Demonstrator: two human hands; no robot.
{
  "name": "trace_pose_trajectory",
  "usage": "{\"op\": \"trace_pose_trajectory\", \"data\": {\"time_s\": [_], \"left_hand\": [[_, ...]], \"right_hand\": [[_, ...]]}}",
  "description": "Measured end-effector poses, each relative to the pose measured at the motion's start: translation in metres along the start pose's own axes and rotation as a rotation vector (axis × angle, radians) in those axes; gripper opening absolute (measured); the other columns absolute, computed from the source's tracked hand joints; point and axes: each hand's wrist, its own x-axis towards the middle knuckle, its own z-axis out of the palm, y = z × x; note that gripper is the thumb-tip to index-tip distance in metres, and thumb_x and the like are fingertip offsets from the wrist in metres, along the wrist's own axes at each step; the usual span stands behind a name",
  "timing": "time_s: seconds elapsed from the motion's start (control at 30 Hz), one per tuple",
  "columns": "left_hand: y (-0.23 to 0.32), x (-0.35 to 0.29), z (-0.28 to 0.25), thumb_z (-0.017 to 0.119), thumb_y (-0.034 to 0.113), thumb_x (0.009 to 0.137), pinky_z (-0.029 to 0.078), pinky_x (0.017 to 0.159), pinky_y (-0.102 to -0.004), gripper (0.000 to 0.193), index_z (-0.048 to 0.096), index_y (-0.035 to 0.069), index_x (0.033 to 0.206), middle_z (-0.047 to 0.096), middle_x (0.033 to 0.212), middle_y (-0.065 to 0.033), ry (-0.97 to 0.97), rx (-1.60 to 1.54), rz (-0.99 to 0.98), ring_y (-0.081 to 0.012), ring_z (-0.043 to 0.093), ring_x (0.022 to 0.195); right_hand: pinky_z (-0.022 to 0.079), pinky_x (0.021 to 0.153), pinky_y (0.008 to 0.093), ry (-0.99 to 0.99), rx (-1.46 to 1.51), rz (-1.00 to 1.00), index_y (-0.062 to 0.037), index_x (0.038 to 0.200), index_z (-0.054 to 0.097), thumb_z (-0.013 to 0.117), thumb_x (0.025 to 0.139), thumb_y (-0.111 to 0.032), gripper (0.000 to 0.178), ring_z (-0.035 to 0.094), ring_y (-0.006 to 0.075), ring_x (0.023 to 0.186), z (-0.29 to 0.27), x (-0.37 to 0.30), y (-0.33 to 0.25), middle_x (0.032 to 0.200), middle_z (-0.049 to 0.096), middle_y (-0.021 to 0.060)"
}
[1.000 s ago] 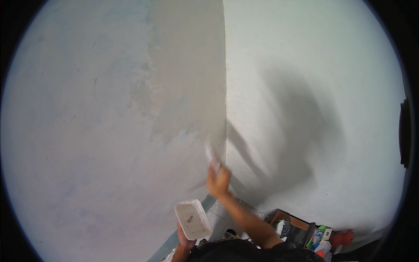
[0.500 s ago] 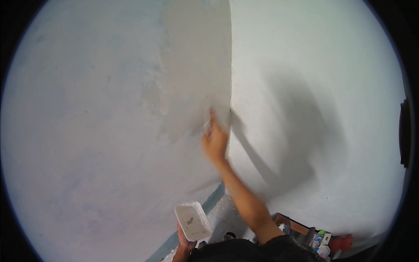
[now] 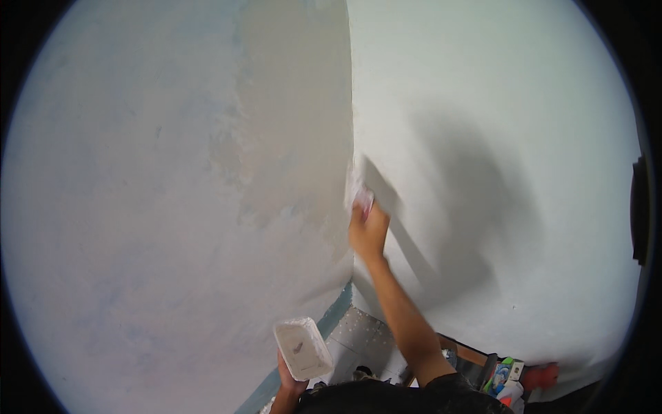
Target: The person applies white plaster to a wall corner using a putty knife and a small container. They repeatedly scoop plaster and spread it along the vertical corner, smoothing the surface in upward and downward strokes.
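Observation:
My right hand [image 3: 369, 233] is closed on the reddish handle of a putty knife [image 3: 356, 181]. Its wide, pale blade, a little blurred, is at the corner where two walls meet. Low in the view, my left hand [image 3: 292, 379] grips a white rectangular plastic tub [image 3: 303, 349] from beneath and from its left side. The tub is tilted toward me; pale residue coats its inside, with a darker smear on the bottom. On the left wall, a band of greyish wet-looking filler [image 3: 293, 117] runs down along the corner.
The left wall [image 3: 138, 228] is mottled blue-grey; the right wall [image 3: 476, 83] is white, with my shadow on it. A blue-green skirting strip [image 3: 336, 310] edges the speckled tiled floor [image 3: 362, 338]. At lower right stand a box of mixed items [image 3: 503, 376] and a red object [image 3: 541, 377].
My right hand has turned and moved right and slightly down, bringing the putty knife's blade to the corner and into clear sight. My left hand and the tub have hardly moved.

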Motion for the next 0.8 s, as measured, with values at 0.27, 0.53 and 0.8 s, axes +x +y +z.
{"op": "trace_pose_trajectory", "data": {"time_s": [0.27,0.53,0.8], "left_hand": [[-0.017,0.008,-0.003,0.039,0.055,0.100,0.051,0.098,-0.0492,0.053,0.055,0.018,0.135,0.063,0.126,-0.0019,0.025,-0.001,0.003,-0.0254,0.063,0.115],[-0.021,0.028,0.000,0.038,0.052,0.101,0.050,0.098,-0.0494,0.054,0.055,0.015,0.136,0.063,0.126,-0.0054,-0.021,0.000,0.034,-0.0272,0.063,0.114],[-0.010,0.011,0.003,0.039,0.055,0.100,0.050,0.099,-0.0474,0.055,0.055,0.015,0.136,0.062,0.128,-0.0045,-0.008,0.001,0.000,-0.0267,0.062,0.115]], "right_hand": [[0.050,0.068,0.0453,0.062,-0.083,-0.199,0.0064,0.121,0.060,0.053,0.090,0.000,0.033,0.065,0.0426,0.075,0.007,0.123,0.037,0.082,0.066,0.0269],[0.037,0.114,0.0491,-0.134,0.175,-0.441,0.0064,0.149,0.036,0.058,0.084,0.006,0.068,0.042,0.0436,0.138,0.084,-0.066,-0.035,0.150,0.040,0.0293],[0.051,0.092,0.0393,-0.248,0.221,0.037,0.0020,0.138,0.054,0.056,0.091,-0.002,0.047,0.066,0.0353,0.107,0.024,-0.120,-0.001,0.115,0.066,0.0268]]}}
